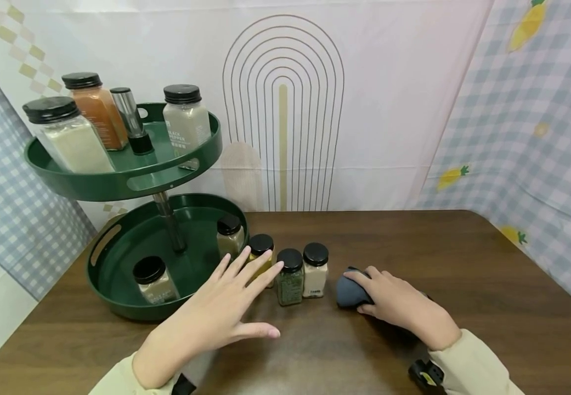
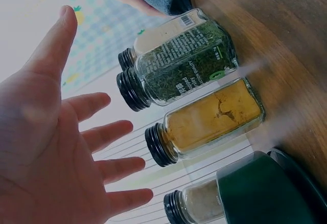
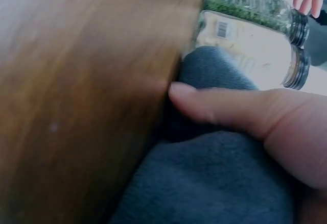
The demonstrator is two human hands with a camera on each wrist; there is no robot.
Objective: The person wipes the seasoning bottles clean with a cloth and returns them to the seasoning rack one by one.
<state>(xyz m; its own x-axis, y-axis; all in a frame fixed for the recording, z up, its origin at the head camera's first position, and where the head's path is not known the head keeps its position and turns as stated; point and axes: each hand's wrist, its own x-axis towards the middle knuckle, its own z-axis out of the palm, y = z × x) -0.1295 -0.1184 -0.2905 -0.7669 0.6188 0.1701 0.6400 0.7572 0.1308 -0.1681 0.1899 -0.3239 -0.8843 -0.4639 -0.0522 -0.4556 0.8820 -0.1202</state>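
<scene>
At right, the right hand (image 1: 389,294) grips blue-grey cloth (image 1: 351,291), left hand (image 1: 224,311) splayed empty, work apparently unfinished with three black-lidded glass jars (image 1: 290,286) outside the round green tray (image 1: 137,313).

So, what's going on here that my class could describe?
A person's right hand grips a blue-grey cloth on the wooden table. The left hand spreads its fingers near three jars there, without touching them. Two smaller jars are in the lower green tray; the upper tray holds three larger jars and a metal cylinder.
</scene>
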